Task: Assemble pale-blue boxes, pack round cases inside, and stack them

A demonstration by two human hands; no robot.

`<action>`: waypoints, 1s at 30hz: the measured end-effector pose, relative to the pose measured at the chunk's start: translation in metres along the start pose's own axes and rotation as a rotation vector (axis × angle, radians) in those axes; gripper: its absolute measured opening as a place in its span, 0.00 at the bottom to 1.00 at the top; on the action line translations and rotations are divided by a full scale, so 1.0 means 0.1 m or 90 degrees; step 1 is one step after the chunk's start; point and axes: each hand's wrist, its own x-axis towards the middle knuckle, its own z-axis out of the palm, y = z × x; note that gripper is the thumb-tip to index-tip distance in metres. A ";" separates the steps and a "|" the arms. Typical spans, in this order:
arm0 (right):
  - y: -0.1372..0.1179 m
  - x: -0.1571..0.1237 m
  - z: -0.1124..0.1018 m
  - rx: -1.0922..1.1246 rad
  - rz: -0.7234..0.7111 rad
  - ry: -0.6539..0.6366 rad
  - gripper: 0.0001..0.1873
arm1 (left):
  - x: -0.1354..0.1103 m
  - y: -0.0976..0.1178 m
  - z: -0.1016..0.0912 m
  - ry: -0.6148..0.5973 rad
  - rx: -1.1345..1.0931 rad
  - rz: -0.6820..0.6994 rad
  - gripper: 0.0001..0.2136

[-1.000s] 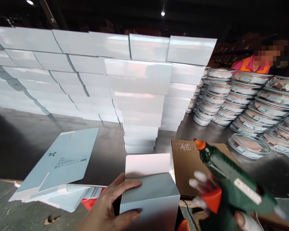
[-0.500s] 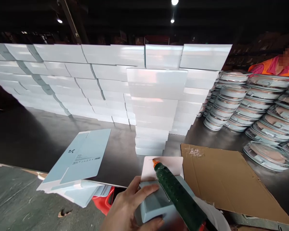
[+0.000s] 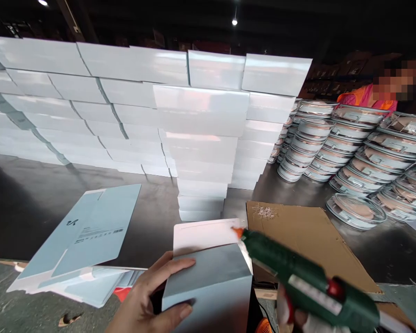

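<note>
My left hand [image 3: 149, 300] grips a pale blue box [image 3: 208, 286] from its left side, thumb and fingers wrapped on it. The box's white flap [image 3: 203, 235] stands open at the far edge. My right hand [image 3: 294, 314], mostly hidden at the bottom edge, holds a green glue gun [image 3: 305, 282]. The gun's orange nozzle [image 3: 237, 232] touches the right end of the white flap.
A tall wall of stacked white boxes [image 3: 201, 138] fills the back of the dark table [image 3: 38, 199]. Flat blue box blanks [image 3: 83, 240] lie at left. A brown cardboard sheet [image 3: 308, 240] lies at right, beside stacks of round lidded containers [image 3: 360, 152]. A person in orange [image 3: 364, 95] stands far right.
The glue gun swung from the right onto the flap's left part, then slid to the flap's right end. The left hand kept its hold on the box.
</note>
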 end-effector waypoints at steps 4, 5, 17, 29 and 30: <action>0.28 0.33 -0.20 0.217 0.265 -0.015 0.26 | -0.02 -0.23 -0.10 -0.059 -0.055 0.006 0.25; 0.38 0.40 -0.30 0.226 0.341 -0.014 0.25 | -0.02 -0.29 -0.12 -0.077 -0.043 0.023 0.24; -0.05 0.15 0.27 0.303 0.043 -0.359 0.61 | 0.10 -0.12 0.03 -0.090 -0.101 0.143 0.20; -0.14 0.33 0.45 0.087 -0.348 -0.345 0.33 | 0.22 0.16 0.10 -0.095 -0.228 0.224 0.11; -0.18 0.35 0.44 0.091 -0.344 -0.350 0.33 | 0.23 0.16 0.06 -0.109 -0.213 0.222 0.09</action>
